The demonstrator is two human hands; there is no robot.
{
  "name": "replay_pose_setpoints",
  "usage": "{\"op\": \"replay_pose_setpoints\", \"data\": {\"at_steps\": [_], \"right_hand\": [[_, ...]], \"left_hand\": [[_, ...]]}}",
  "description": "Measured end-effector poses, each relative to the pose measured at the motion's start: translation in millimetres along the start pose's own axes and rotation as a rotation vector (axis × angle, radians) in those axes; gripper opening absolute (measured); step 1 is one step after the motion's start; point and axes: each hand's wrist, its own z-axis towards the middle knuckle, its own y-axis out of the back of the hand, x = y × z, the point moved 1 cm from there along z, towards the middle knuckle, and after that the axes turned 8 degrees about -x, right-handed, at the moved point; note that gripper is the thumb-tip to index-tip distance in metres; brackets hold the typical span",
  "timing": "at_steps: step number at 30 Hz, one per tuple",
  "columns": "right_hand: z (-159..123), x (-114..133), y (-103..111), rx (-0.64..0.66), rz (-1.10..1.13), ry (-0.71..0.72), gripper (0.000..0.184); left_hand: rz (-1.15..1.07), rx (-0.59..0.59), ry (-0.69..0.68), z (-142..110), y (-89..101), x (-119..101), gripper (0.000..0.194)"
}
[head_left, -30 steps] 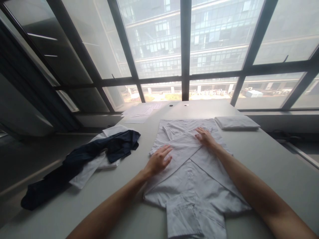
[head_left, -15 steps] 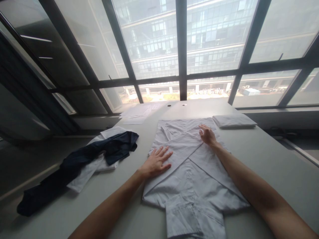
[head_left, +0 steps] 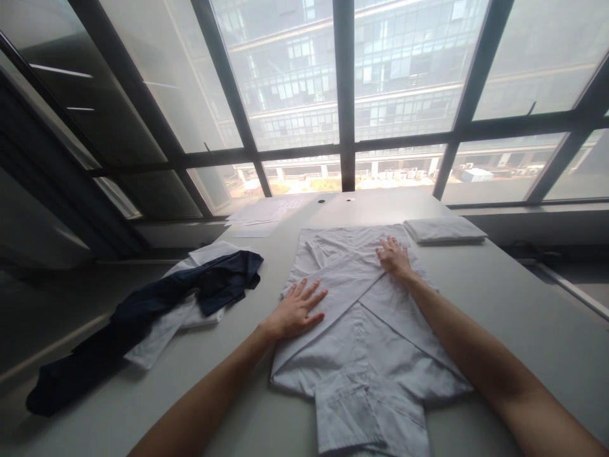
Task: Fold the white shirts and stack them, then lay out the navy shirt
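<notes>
With fingers spread, the left hand [head_left: 295, 312] presses a white, partly folded cloth shirt [head_left: 354, 330] lying beneath both hands; farther forward, the right hand [head_left: 394, 256] rests open on it, fingers slightly bent, both forearms reaching ahead.

No text, label, brand, number or sign can be read. Seen from the wearer, the flat white paper sheets [head_left: 259, 219] at 11 o'clock, toward the far end of the pale grey worktop [head_left: 514, 330], carry faint marks, too small and washed out to make out.
</notes>
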Motion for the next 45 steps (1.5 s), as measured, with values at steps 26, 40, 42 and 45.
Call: {"op": "replay_pose_setpoints", "data": {"at_steps": [26, 40, 42, 45], "right_hand": [[-3, -3, -5, 0.04, -0.071, -0.159, 0.059], [4, -11, 9, -0.06, -0.041, -0.33, 0.044], [4, -9, 11, -0.094, -0.043, -0.311, 0.046], [0, -8, 14, -0.151, -0.053, -0.268, 0.046]], "left_hand": [[0.042, 0.049, 0.036, 1, 4.3, -4, 0.068], [0.033, 0.028, 0.034, 1, 4.3, -4, 0.065], [0.037, 0.03, 0.035, 1, 4.2, -4, 0.065], [0.042, 0.032, 0.036, 0, 3.8, -4, 0.065]]}}
